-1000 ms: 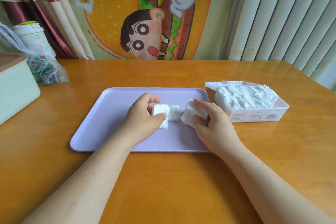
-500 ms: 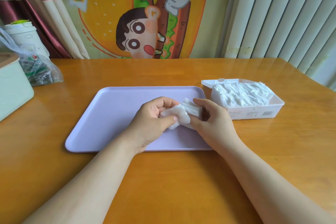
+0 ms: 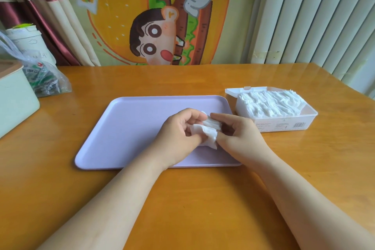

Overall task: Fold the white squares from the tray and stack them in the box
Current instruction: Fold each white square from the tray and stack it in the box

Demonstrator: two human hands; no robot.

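— What are the hands doing?

— The left hand (image 3: 180,130) and the right hand (image 3: 237,134) meet over the right half of the tray (image 3: 132,128), both pinching the same small bundle of white squares (image 3: 209,132). The left thumb presses on a soft, cottony square with a crumpled edge; the right fingers curl around the far end, where several thin layers show as ridges.

— Is the bundle on the tray?

— Its lower corner seems to touch the tray near the front edge, but I cannot tell for sure.

— And the tray itself?

— Smooth lilac plastic, rectangular with rounded corners and a low rim, lying mid-desk (image 3: 203,199) on glossy orange-brown wood.

— The box?

— The box (image 3: 284,124) sits just beside the tray's right edge, translucent white plastic, its lid hinged open at the back, packed with a rippled row of white pads.

— Anything else?

— At the desk's left edge, a pale green container (image 3: 16,103), and behind it a crinkled clear bag (image 3: 44,81).
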